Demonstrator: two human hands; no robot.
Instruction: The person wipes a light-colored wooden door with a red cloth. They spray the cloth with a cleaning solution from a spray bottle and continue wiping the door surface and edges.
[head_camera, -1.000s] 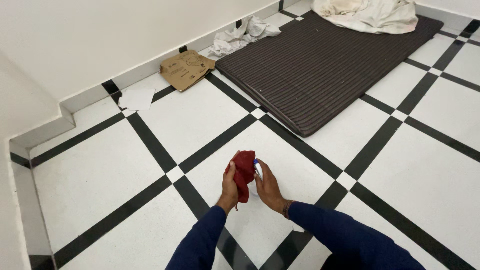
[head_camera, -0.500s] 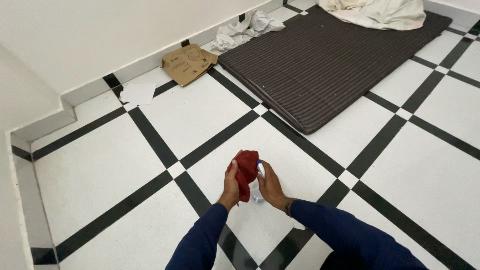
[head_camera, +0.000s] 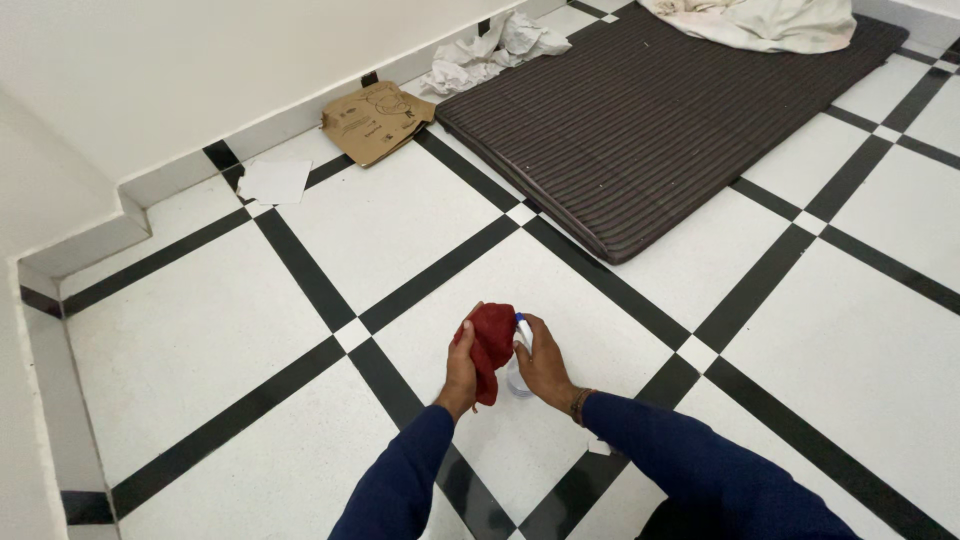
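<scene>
Red cloth (head_camera: 490, 345): bunched in left hand (head_camera: 461, 378), hanging vertically. Spray bottle (head_camera: 519, 352): upright, nozzle toward cloth, gripped by right hand (head_camera: 546, 368).

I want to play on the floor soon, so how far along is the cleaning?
Nothing looks wiped yet. The left hand holds a red cloth against a spray bottle in the right hand. The cardboard, white sheet and crumpled paper lie by the wall.

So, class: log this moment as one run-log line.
left hand: holds red cloth | right hand: grips spray bottle | floor: tiled
</scene>
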